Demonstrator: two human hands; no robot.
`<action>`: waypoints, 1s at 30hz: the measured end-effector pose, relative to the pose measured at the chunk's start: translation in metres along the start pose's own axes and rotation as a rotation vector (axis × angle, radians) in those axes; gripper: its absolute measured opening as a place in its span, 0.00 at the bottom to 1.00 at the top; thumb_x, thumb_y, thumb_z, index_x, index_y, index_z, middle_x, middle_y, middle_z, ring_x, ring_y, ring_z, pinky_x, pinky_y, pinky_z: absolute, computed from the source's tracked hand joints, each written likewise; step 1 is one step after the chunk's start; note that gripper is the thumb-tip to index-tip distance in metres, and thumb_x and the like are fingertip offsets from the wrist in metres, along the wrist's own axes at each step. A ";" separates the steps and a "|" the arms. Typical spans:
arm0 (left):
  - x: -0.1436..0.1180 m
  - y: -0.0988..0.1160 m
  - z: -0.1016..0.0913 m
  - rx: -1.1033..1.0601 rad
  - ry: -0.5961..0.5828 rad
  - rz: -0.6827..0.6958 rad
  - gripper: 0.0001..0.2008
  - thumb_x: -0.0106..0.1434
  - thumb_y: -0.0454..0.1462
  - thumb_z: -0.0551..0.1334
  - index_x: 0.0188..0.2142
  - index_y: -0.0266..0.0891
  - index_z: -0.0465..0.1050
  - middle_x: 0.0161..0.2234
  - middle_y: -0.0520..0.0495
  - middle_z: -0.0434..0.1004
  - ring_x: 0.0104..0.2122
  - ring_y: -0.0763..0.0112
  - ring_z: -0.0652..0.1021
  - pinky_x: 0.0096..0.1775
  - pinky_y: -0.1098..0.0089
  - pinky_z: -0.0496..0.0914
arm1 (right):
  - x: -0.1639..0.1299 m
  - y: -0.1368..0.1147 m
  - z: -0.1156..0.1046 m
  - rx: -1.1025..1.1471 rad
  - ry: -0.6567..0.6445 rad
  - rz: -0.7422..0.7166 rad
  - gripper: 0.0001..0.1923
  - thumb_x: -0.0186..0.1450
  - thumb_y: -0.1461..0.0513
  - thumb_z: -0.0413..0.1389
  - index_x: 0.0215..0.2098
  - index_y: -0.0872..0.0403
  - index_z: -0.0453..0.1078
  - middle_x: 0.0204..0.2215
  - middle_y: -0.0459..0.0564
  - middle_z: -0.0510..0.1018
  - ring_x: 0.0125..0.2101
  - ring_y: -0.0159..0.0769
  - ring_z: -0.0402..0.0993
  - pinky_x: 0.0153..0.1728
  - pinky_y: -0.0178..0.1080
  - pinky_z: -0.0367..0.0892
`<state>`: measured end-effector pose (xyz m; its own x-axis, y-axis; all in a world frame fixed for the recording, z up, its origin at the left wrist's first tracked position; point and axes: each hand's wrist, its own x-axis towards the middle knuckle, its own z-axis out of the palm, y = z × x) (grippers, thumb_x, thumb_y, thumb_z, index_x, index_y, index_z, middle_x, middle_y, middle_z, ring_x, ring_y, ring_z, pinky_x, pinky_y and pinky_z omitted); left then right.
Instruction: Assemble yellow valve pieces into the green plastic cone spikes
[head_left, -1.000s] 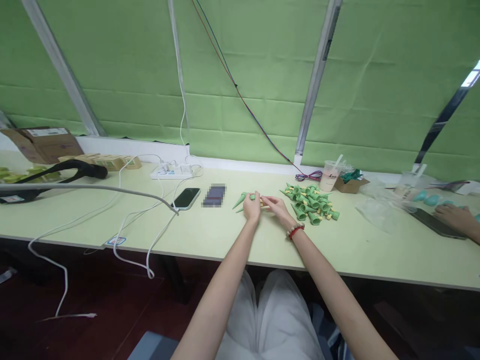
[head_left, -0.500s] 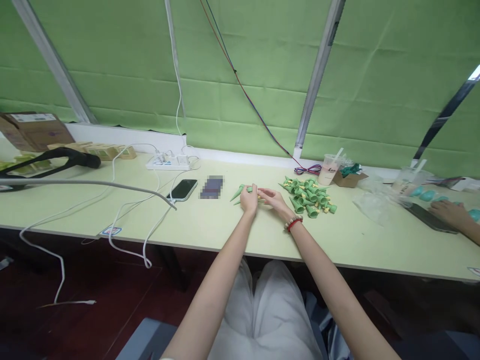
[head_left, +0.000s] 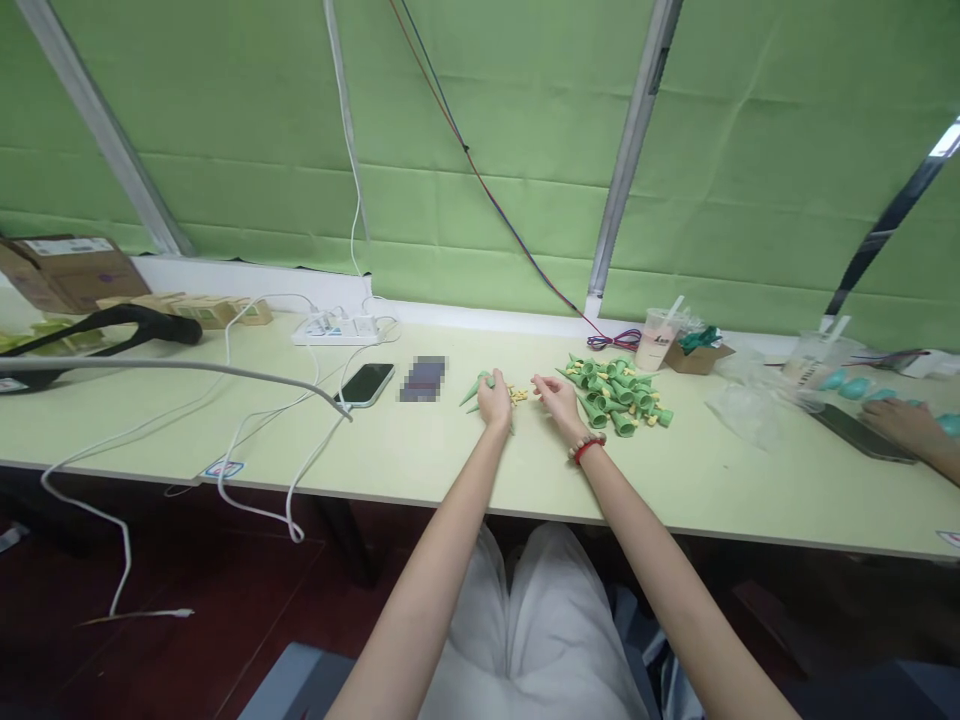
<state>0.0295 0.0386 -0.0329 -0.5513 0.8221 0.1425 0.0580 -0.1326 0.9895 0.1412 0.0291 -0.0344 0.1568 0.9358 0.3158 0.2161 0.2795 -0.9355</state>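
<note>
My left hand point(head_left: 495, 402) is closed around a small green cone-shaped piece, mostly hidden by the fingers. Beside it on the left, green cones point(head_left: 474, 388) point leftward on the table. Small yellow pieces point(head_left: 519, 396) lie just right of this hand, in the gap between both hands. My right hand point(head_left: 556, 400), with a beaded red bracelet at the wrist, is held over the table with its fingers slightly apart and nothing visible in them. Close to its right side is a pile of green cones point(head_left: 621, 396) with yellow bits among them.
To the left lie a phone point(head_left: 367, 385), a blurred-out dark rectangle point(head_left: 424, 379), white cables and a power strip point(head_left: 337, 330). Behind the pile stand a drink cup point(head_left: 657, 340) and a small carton point(head_left: 699, 358). A co-worker's hand point(head_left: 896, 422) is at far right.
My hands were together and have parted. The right one has drawn back to the right, exposing the yellow pieces; the left has stayed nearly in place.
</note>
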 end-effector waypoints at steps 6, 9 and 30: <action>-0.009 0.011 0.004 -0.149 -0.244 -0.127 0.19 0.61 0.47 0.44 0.24 0.38 0.62 0.15 0.54 0.58 0.12 0.78 0.61 0.17 0.75 0.57 | -0.001 0.002 0.001 -0.153 0.045 -0.044 0.23 0.52 0.46 0.54 0.32 0.56 0.75 0.25 0.51 0.78 0.26 0.36 0.71 0.28 0.36 0.64; -0.015 0.011 0.004 -0.151 -0.312 -0.095 0.19 0.61 0.47 0.47 0.23 0.37 0.64 0.15 0.54 0.60 0.12 0.79 0.61 0.16 0.75 0.56 | -0.003 -0.006 0.003 -0.043 0.030 -0.053 0.25 0.54 0.44 0.51 0.29 0.57 0.75 0.24 0.50 0.76 0.22 0.32 0.67 0.24 0.34 0.61; -0.023 0.013 -0.004 0.117 -0.100 0.375 0.16 0.63 0.47 0.47 0.34 0.40 0.66 0.24 0.50 0.71 0.25 0.70 0.72 0.31 0.71 0.63 | -0.009 -0.013 0.011 0.275 -0.182 -0.004 0.20 0.49 0.48 0.58 0.27 0.57 0.71 0.22 0.46 0.72 0.18 0.25 0.59 0.20 0.31 0.56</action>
<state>0.0396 0.0158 -0.0238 -0.3907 0.7794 0.4898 0.3371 -0.3740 0.8640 0.1262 0.0192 -0.0273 -0.0232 0.9507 0.3092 -0.0559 0.3076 -0.9499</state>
